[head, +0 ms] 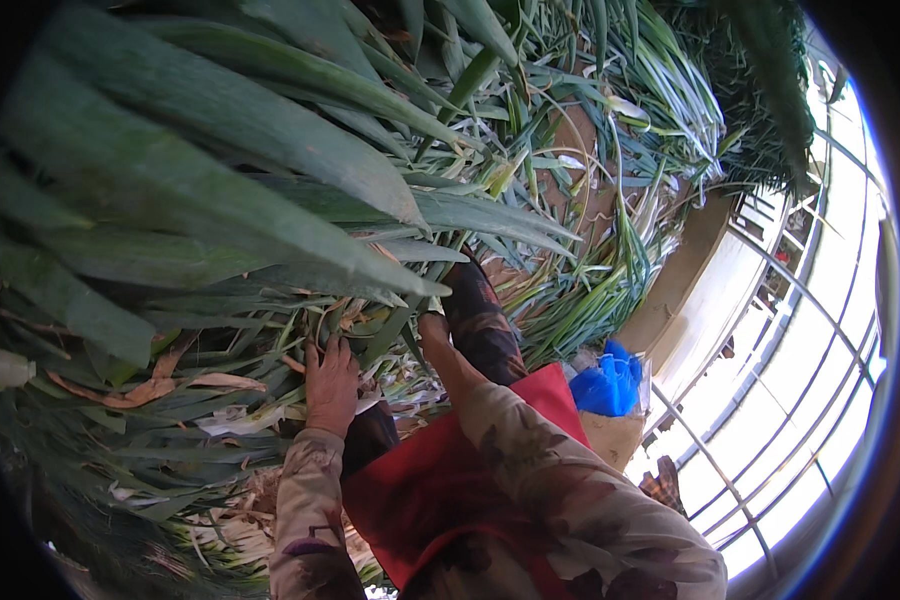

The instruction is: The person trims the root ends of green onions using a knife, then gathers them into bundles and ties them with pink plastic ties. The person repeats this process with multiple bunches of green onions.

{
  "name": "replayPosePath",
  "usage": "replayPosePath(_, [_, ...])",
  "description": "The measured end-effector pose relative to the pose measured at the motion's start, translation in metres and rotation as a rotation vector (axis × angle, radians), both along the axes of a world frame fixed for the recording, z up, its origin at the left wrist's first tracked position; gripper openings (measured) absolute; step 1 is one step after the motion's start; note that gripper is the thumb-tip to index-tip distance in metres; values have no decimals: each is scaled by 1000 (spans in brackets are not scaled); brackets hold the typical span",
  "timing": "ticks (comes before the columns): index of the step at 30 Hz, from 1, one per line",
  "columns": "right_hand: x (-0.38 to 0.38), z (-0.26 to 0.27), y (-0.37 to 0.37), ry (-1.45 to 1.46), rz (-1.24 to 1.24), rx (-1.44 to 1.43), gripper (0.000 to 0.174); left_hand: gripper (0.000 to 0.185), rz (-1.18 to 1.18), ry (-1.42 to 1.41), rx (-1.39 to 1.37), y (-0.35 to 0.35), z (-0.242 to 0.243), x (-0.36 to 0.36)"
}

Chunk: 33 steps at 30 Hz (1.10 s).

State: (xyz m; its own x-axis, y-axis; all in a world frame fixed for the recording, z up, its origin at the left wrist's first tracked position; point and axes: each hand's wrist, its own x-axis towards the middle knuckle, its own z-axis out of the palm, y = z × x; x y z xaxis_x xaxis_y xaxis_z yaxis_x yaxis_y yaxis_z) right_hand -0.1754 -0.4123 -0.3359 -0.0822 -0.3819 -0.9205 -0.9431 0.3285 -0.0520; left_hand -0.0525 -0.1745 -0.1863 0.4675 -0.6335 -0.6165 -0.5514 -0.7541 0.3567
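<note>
My left hand (331, 386) lies back up on a heap of long green leaves that look like leek or scallion tops (247, 322), its fingers reaching in among them. Whether it grips any is hidden. My right hand (433, 327) is a little to the right, between my knees, mostly covered by leaves and my forearm; its fingers do not show. Large broad green leaves (255, 165) hang close to the camera and cover the upper left. A red apron (420, 465) lies across my lap.
Trimmed green stalks (577, 300) and leaf scraps lie on brown ground (570, 135). Bundled scallion-like stalks (675, 82) are at the upper right. A blue plastic bag (609, 382) sits right of my knee, near a pale low wall (682, 277) and a metal frame (795, 277). Dry brown leaves (150, 390) lie at left.
</note>
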Motion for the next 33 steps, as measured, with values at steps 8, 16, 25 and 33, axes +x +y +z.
replayPosePath(8, [2,-58,32,-403,-282,80,43,25,169,53,-164,47,-7,-7])
replayPosePath(16, [-58,-84,26,-319,-725,207,19,26,187,181,-211,36,8,11])
replayPosePath(25, [25,35,48,194,-425,-18,37,25,268,140,-224,41,9,8])
replayPosePath(33, [-80,128,82,258,-306,137,31,28,384,140,-132,4,27,11])
